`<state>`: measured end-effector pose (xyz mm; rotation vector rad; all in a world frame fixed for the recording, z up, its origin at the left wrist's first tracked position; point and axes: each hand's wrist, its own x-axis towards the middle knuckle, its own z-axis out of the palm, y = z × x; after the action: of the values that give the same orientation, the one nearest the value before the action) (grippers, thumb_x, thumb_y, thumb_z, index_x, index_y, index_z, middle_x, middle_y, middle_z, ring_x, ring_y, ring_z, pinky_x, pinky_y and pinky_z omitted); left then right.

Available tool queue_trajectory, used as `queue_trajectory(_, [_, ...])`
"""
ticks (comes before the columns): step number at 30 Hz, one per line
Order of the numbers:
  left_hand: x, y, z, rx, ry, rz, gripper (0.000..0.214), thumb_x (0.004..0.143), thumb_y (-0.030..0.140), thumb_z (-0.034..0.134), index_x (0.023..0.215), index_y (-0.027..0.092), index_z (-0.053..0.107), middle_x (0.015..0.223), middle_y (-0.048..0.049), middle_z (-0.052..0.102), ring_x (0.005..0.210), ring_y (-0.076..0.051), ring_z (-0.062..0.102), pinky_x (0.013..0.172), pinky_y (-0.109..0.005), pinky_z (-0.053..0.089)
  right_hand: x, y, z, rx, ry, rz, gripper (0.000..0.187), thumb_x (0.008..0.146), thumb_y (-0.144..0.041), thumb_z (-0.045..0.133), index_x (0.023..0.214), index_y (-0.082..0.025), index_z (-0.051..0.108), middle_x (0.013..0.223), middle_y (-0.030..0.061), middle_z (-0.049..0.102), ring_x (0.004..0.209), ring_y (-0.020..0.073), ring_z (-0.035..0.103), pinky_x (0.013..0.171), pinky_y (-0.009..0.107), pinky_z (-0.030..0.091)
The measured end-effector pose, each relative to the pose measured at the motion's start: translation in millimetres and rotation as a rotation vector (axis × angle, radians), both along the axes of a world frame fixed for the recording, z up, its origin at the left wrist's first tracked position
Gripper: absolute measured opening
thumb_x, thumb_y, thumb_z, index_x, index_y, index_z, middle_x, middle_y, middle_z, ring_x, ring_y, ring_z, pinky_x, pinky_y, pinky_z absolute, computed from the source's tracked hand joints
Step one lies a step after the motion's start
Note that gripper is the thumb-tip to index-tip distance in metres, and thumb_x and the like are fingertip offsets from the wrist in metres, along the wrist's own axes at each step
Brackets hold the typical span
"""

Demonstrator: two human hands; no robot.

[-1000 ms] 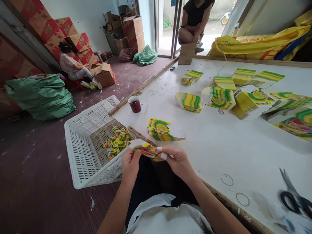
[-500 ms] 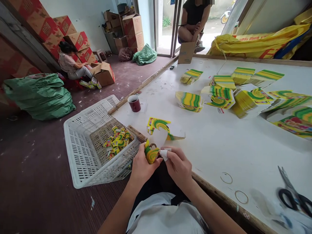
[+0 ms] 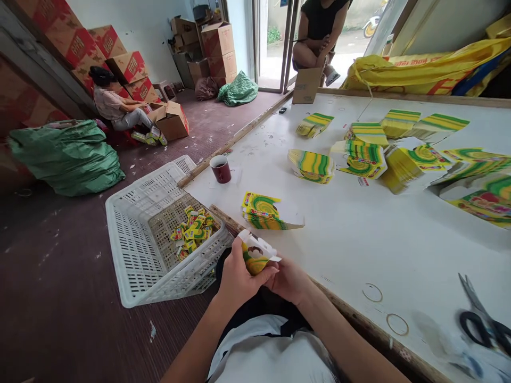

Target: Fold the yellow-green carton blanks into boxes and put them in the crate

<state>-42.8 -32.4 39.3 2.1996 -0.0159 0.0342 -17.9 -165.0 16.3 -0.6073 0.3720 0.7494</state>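
My left hand (image 3: 238, 276) is wrapped around a small yellow-and-green carton (image 3: 254, 263), thumb along its near side. White flaps stand up at the carton's upper end, and a dark oval shows on it. My right hand (image 3: 290, 281) holds the same carton from the right; its fingertips are partly hidden behind the carton. Just beyond my hands, a few flat printed cartons (image 3: 265, 218) lie at the table's edge. To the left, a white plastic basket (image 3: 123, 266) contains several small folded cartons (image 3: 195, 230).
A dark red mug (image 3: 221, 170) stands near the table corner. Stacks of flat cartons (image 3: 415, 165) cover the table's far right, with scissors (image 3: 477, 308) at the near right. Two other people sit beyond: one by boxes (image 3: 120, 109), one near the doorway (image 3: 323, 32).
The carton has turned in my hands, so its white flaps now face up. My right hand has moved in lower and closer against it. The white piece at its fingertips no longer shows separately.
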Motion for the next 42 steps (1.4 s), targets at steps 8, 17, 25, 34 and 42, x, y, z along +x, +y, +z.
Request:
queue_trajectory(8, [6.1,-0.6,0.6,0.01,0.02,-0.017,0.058,0.074,0.041,0.069,0.117,0.024,0.034,0.102,-0.0064,0.064,0.092,-0.023,0.066,0.076,-0.034,0.052,-4.5,-10.1,7.7,-0.124,-0.379,-0.133,0.043,0.063,-0.057,0.081,0.087,-0.023,0.068,0.077,-0.0007,0.067,0.068,0.0135,0.057,0.074,0.028,0.051])
queue_trajectory(17, [0.7,-5.3,-3.5,0.269,0.087,-0.149,0.041,0.072,0.025,0.059,0.102,0.026,0.031,0.091,-0.0029,0.059,0.087,-0.025,0.064,0.073,-0.037,0.049,6.0,-9.8,6.8,-0.479,-0.659,0.057,0.039,0.072,-0.052,0.071,0.09,-0.018,0.066,0.091,0.0054,0.07,0.089,0.0245,0.063,0.084,0.039,0.052])
queue_trajectory(25, [7.0,0.2,-11.4,0.184,0.154,-0.173,0.054,0.07,0.016,0.056,0.114,0.023,0.027,0.109,-0.0119,0.058,0.099,-0.028,0.062,0.082,-0.044,0.051,-8.2,-8.5,-4.3,-0.881,-1.131,0.074,0.043,0.086,-0.018,0.05,0.129,-0.017,0.054,0.121,0.0132,0.065,0.114,0.0257,0.061,0.096,0.04,0.052])
queue_trajectory(34, [7.1,21.6,1.7,0.31,-0.01,-0.093,0.039,0.074,0.024,0.064,0.109,0.019,0.048,0.103,-0.0088,0.063,0.099,-0.027,0.062,0.085,-0.043,0.052,2.8,-21.2,-24.9,-1.03,-1.44,-0.069,0.047,0.094,-0.019,0.047,0.141,-0.023,0.047,0.148,0.0149,0.047,0.138,0.0244,0.042,0.106,0.042,0.047])
queue_trajectory(42, [12.0,21.5,24.5,0.28,0.091,-0.173,0.046,0.065,0.028,0.076,0.107,0.02,0.059,0.101,-0.0077,0.07,0.096,-0.027,0.066,0.087,-0.04,0.053,16.4,-48.7,-12.3,-0.936,-1.546,0.114,0.023,0.09,-0.015,0.053,0.107,-0.022,0.066,0.13,0.0167,0.061,0.119,0.0241,0.061,0.092,0.04,0.056])
